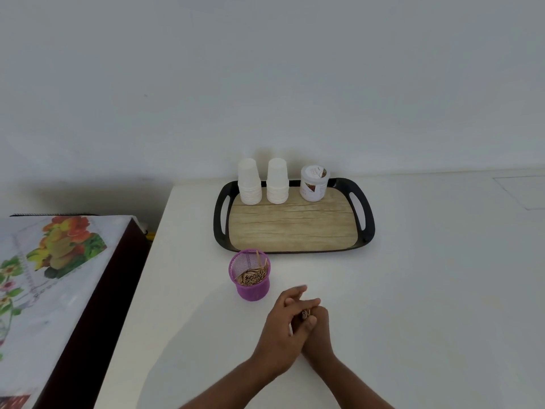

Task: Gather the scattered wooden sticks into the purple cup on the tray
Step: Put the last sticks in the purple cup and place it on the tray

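Observation:
A purple mesh cup point(250, 286) stands on the white table just in front of the tray point(295, 228), off its near left corner. Many wooden sticks point(253, 276) fill it, a few leaning up against its rim. My left hand point(280, 329) and my right hand point(318, 329) are pressed together to the right of the cup and nearer me. Between them they grip a small bundle of wooden sticks point(305, 313), of which only the ends show. My left hand lies over my right, hiding most of its fingers.
Two stacks of white paper cups point(250, 184) point(277, 183) and a lidded white jar point(314, 184) stand along the tray's far edge. A lower table with a floral cloth point(50, 261) sits to the left. The white table point(427, 290) ends at its left edge beside it.

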Demonstrator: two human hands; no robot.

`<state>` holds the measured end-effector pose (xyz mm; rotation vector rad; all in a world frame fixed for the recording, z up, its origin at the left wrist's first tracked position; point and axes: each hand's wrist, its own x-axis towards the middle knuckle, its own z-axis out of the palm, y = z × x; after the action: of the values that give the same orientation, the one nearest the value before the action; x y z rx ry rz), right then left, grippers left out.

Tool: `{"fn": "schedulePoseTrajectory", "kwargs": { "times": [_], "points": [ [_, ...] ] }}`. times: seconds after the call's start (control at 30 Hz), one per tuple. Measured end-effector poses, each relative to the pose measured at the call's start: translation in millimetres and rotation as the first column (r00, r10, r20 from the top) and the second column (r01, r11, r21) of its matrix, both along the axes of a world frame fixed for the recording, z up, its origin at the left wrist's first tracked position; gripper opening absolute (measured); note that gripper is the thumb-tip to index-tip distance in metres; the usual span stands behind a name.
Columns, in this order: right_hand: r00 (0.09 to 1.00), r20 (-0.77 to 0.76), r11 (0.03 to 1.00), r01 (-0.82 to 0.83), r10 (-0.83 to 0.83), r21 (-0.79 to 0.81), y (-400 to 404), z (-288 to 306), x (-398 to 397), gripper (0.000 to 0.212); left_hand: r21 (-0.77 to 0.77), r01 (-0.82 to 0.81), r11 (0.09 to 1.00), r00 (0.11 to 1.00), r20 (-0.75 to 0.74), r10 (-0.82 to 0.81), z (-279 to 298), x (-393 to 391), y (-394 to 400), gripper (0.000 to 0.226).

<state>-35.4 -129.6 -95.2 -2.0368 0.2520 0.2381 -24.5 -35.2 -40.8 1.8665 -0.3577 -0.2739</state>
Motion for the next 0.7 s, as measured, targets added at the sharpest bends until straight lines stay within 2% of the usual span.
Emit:
{"fn": "schedulePoseTrajectory", "kwargs": {
  "times": [0.03, 0.07, 0.13, 0.23, 0.37, 0.53, 0.57, 0.63, 0.7],
  "points": [
    [0.976, 0.179, 0.98, 0.151, -0.126, -0.133, -3.1, 2.3, 2.4, 0.031, -0.009, -0.012, 1.0, 0.998, -0.059, 0.011, -2.4, -1.7, -2.4, 0.035],
    [0.965, 0.228, 0.986, 0.151, -0.132, -0.065, -7.8, -5.8, 3.1, 0.035, -0.021, -0.029, 0.999, 0.994, -0.109, 0.027, -3.7, -2.9, -5.0, 0.035],
    [0.958, 0.173, 0.972, 0.221, -0.231, 0.075, -9.0, -2.4, 7.4, 0.032, -0.027, -0.052, 0.998, 0.989, -0.139, 0.048, -3.9, -1.9, -9.4, 0.032],
    [0.973, 0.153, 0.981, 0.156, -0.173, 0.117, -13.4, -1.0, 14.7, 0.044, -0.016, -0.019, 1.0, 0.989, -0.145, 0.017, 0.9, 5.3, -11.6, 0.026],
    [0.994, 0.078, 0.972, 0.062, -0.082, 0.225, -29.0, 22.0, 15.4, 0.037, 0.008, 0.041, 0.999, 0.981, -0.189, -0.039, 7.1, 16.4, -8.7, 0.016],
    [0.999, 0.01, 0.94, -0.04, 0.039, 0.338, -33.9, 47.6, 5.1, 0.049, -0.06, 0.044, 0.997, 0.961, -0.27, -0.059, 12.0, 10.5, 0.4, 0.017],
    [0.999, 0.013, 0.926, -0.051, 0.05, 0.373, -33.9, 49.7, 2.0, 0.048, -0.074, 0.034, 0.997, 0.957, -0.284, -0.053, 12.2, 7.1, 1.5, 0.018],
    [0.997, 0.009, 0.907, -0.07, 0.073, 0.416, -32.9, 52.6, -3.9, 0.034, -0.108, 0.008, 0.994, 0.95, -0.311, -0.041, 13.4, 0.2, 2.1, 0.024],
    [0.997, -0.023, 0.879, -0.057, 0.077, 0.473, -35.4, 52.9, -10.1, 0.03, -0.178, -0.076, 0.981, 0.935, -0.356, 0.008, 15.2, -3.7, 4.9, 0.026]
  ]
}}
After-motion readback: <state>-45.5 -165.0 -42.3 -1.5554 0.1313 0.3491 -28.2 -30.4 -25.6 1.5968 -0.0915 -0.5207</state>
